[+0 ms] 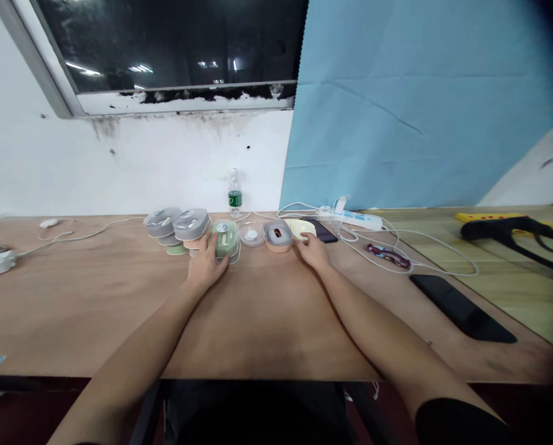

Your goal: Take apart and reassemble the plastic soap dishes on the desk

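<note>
Grey-lidded stacks (192,224) at eleven o'clock look closed up; just right, the left hand (203,264), fingers spread, touches a lidded green box (229,238), grip unclear. Toward one o'clock, the right hand's (312,250) fingers bend at the lidless cream bowl (300,226), hold uncertain; the grey-peach container (278,245) also appears uncovered.

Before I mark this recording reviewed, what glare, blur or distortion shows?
Head view: bright reflections glare in the dark window; head view: dark blur fills the upper right corner; head view: outer edges look stretched; head view: the label on the green lidded box is too small to read.
</note>
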`<state>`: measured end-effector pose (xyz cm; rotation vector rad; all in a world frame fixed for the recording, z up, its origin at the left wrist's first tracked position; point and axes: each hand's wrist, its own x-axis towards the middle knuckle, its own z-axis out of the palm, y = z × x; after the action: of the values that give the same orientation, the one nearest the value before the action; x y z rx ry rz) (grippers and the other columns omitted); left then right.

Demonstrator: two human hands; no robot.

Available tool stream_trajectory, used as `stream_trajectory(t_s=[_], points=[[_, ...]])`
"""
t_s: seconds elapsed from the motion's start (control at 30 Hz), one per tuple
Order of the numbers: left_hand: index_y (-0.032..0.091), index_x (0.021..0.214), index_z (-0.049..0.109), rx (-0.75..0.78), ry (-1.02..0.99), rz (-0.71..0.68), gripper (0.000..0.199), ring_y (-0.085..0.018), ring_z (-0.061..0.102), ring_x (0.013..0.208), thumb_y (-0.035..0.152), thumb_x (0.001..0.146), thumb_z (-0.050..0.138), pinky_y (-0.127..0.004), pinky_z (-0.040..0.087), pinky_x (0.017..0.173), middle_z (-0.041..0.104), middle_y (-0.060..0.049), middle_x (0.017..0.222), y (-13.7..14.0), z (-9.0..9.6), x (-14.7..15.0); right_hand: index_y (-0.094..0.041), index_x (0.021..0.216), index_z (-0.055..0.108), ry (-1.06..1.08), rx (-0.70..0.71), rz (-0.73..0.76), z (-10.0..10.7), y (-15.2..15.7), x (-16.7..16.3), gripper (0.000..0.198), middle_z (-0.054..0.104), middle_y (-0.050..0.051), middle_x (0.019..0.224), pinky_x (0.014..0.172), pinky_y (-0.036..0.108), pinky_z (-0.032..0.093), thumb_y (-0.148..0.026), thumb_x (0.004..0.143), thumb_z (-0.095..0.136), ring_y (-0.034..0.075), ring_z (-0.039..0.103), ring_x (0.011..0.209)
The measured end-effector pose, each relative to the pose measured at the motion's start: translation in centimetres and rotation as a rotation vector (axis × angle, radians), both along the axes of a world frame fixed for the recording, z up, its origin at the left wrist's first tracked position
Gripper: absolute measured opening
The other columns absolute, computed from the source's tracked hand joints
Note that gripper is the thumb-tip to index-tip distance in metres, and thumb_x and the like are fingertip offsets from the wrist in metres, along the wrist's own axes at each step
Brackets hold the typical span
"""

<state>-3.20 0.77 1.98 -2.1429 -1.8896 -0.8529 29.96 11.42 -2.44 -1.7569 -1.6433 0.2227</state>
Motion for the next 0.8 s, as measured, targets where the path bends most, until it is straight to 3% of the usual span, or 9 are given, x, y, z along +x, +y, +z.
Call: stream_trajectory(t_s=[0.27,0.53,0.67,0.8], points=[[0.022,0.14,0.037,0.013,-0.009,-0.009,0.06,-0.028,0.061,0.106,0.042,0.086,0.054,-0.035,0.055,0.072,0.034,-0.012,0.149,0.1,-0.1,0.0,-0.02,0.103,0.066,0.014,-0.019,0.011,0.2,-0.1,-0.1,0.032,0.071,0.006,0.089,0.07,0.028,0.043,-0.039,0.078,0.057,0.022,0.064,0.084],[0.022,0.139,0.038,-0.003,-0.036,-0.029,0.057,-0.026,0.061,0.105,0.04,0.087,0.053,-0.034,0.054,0.072,0.035,-0.014,0.147,0.1,0.0,-0.1,-0.018,0.081,0.06,0.242,0.108,-0.09,-0.1,0.2,0.6,0.025,0.063,0.001,0.069,0.061,0.026,0.04,-0.036,0.065,0.065,0.017,0.057,0.064],[0.021,0.139,0.037,0.03,-0.057,-0.052,0.058,-0.026,0.061,0.105,0.042,0.086,0.054,-0.034,0.054,0.072,0.036,-0.015,0.146,0.1,-0.1,-0.1,-0.019,0.078,0.057,0.259,0.175,-0.088,0.2,-0.1,0.3,0.023,0.059,0.0,0.066,0.063,0.028,0.04,-0.039,0.069,0.063,0.017,0.055,0.063],[0.021,0.137,0.038,0.103,-0.079,-0.118,0.055,-0.024,0.06,0.105,0.041,0.087,0.053,-0.033,0.054,0.076,0.039,-0.015,0.143,-0.1,0.0,-0.1,-0.018,0.091,0.053,0.296,0.352,-0.06,1.3,-1.2,-0.6,0.029,0.057,0.0,0.07,0.066,0.029,0.041,-0.045,0.079,0.054,0.016,0.053,0.064]])
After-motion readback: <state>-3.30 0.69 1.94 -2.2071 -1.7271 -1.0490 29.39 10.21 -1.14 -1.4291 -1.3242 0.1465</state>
